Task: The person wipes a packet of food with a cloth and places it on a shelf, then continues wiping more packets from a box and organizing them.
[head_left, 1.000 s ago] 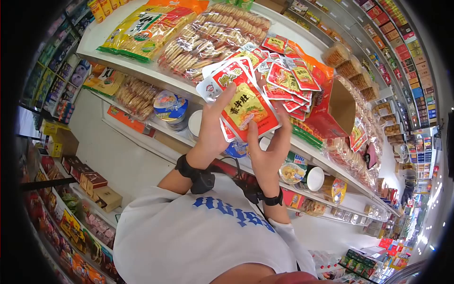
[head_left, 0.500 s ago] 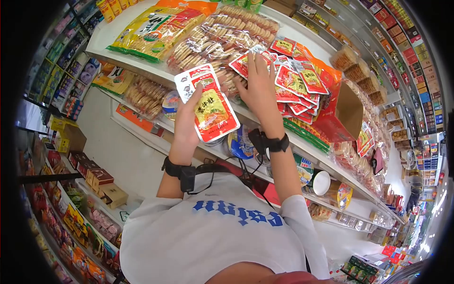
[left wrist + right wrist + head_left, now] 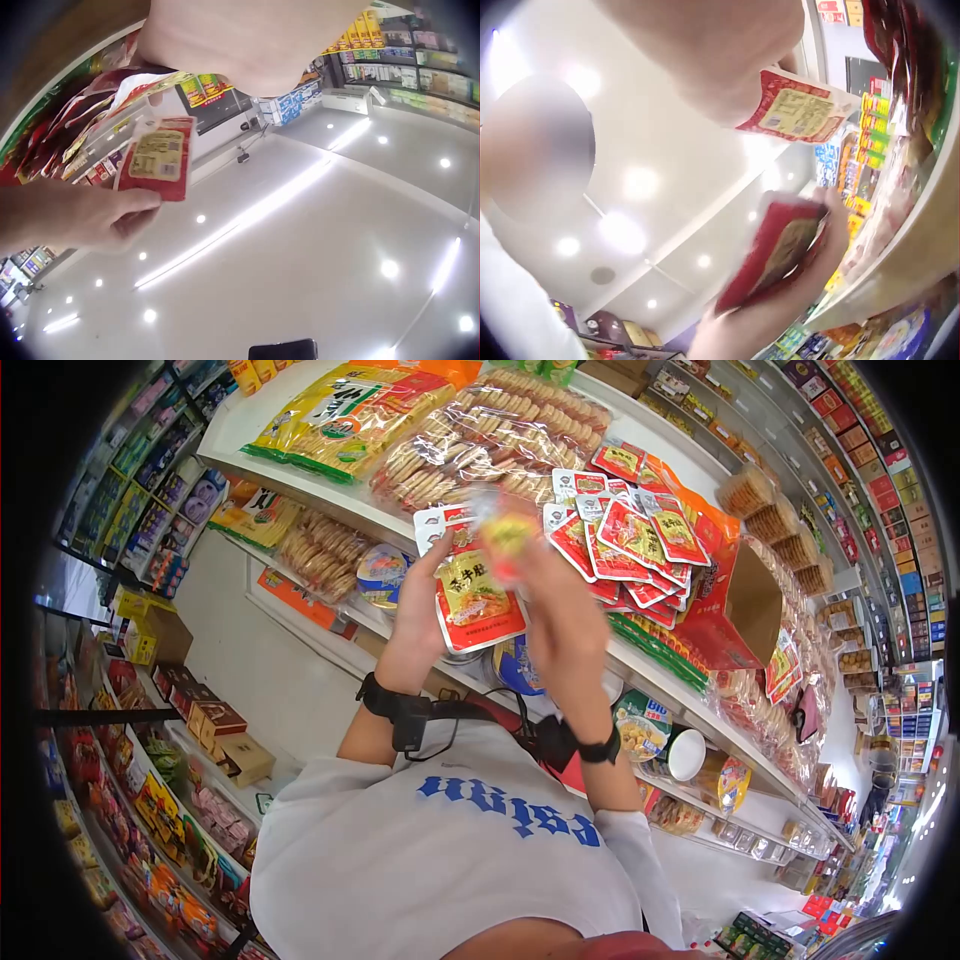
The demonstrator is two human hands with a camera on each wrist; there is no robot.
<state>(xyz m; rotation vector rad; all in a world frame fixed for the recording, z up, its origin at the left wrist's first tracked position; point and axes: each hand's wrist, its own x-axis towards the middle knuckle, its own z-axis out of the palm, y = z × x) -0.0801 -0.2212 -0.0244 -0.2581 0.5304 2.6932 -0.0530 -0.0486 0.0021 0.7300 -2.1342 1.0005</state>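
In the head view my left hand (image 3: 412, 625) grips a small stack of red and gold snack packets (image 3: 482, 610), thumb across the front one. The layered edges of this stack (image 3: 769, 255) show in the right wrist view. Close beside it, my right hand (image 3: 568, 610) holds another packet (image 3: 508, 540), blurred by motion. The left wrist view shows this packet (image 3: 157, 161) pinched at its lower edge by the right hand (image 3: 97, 217). More of the same packets (image 3: 632, 540) lie in an overlapping pile on the shelf, just beyond the right hand.
An open red carton (image 3: 728, 605) stands right of the pile. Large clear bags of round crackers (image 3: 490, 440) and a yellow snack bag (image 3: 350, 420) lie on the top shelf (image 3: 240, 465). Instant noodle tubs (image 3: 640, 725) sit on the shelf below.
Both hands were at the stack, then my right hand reached to the pile. Now it is back beside the left hand with a packet. The left hand keeps its packets.
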